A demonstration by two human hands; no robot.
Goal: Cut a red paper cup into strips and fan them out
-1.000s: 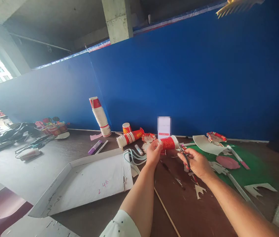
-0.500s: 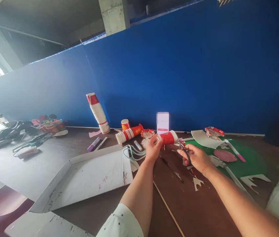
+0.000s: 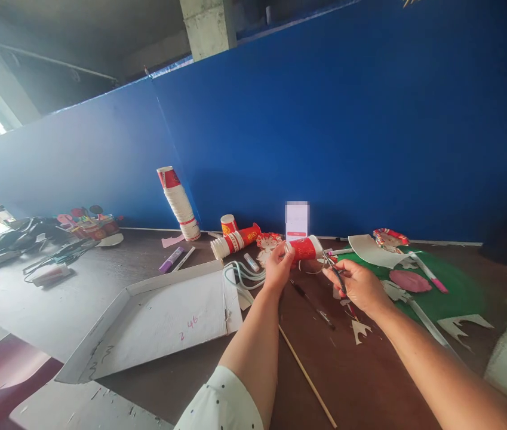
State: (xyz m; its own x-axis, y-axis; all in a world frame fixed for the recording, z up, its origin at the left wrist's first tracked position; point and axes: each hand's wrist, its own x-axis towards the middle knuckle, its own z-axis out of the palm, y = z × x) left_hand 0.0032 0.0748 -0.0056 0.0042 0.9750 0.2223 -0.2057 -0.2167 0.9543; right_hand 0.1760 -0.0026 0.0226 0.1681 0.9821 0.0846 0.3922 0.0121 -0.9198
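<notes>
A red paper cup [image 3: 303,249] lies sideways in my left hand [image 3: 279,267], its white end turned to the right. My right hand [image 3: 358,286] is closed on the dark handles of a pair of scissors [image 3: 337,276]. The blades reach up to the cup's right-hand end, and a thin pale strip curls just below it. Whether the blades are apart or together is too small to tell. Under the hands, a pen [image 3: 312,304] and a jagged white paper scrap [image 3: 360,331] lie on the dark table [image 3: 347,382].
A tall leaning stack of paper cups [image 3: 178,206] stands by the blue partition [image 3: 325,119], with more cups [image 3: 235,242] lying nearby. Left of my arm is a shallow white cardboard box [image 3: 159,322]. A wooden stick [image 3: 307,376] lies between my arms; a green mat [image 3: 454,292] is at right.
Both hands stay almost where they were, around the cup. The pale strip below the cup's end shows as a longer curl now. The view has shifted slightly.
</notes>
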